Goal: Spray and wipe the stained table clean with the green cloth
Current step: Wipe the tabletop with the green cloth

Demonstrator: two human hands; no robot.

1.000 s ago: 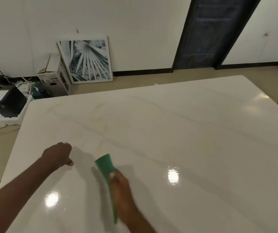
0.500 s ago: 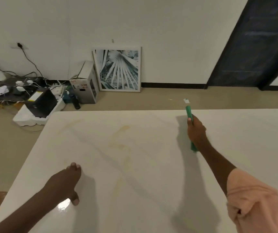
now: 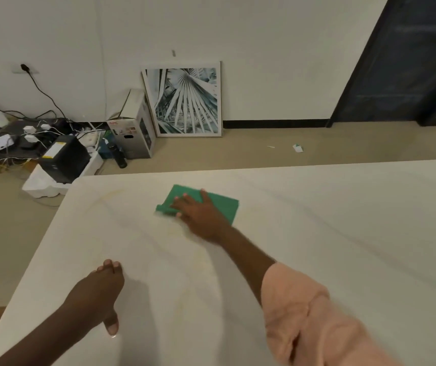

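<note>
While the flat right hand [image 3: 201, 215] presses the green cloth [image 3: 222, 204], long axis left-right, on the table [image 3: 343, 233], the flat left hand [image 3: 98, 289] rests nearer; yellowish stains [image 3: 198, 260] lie between.

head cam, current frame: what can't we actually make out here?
- Part of the green cloth: covered by the right hand; its left edge is motion-blurred.
- Table under the cloth: hidden, so stains there can't be judged.
- Left hand: seen from behind, contact with the table unclear.
- Table's right and near edges: cut off by the frame.
- Spray bottle: none in view.
- Box label: too small to read.
</note>
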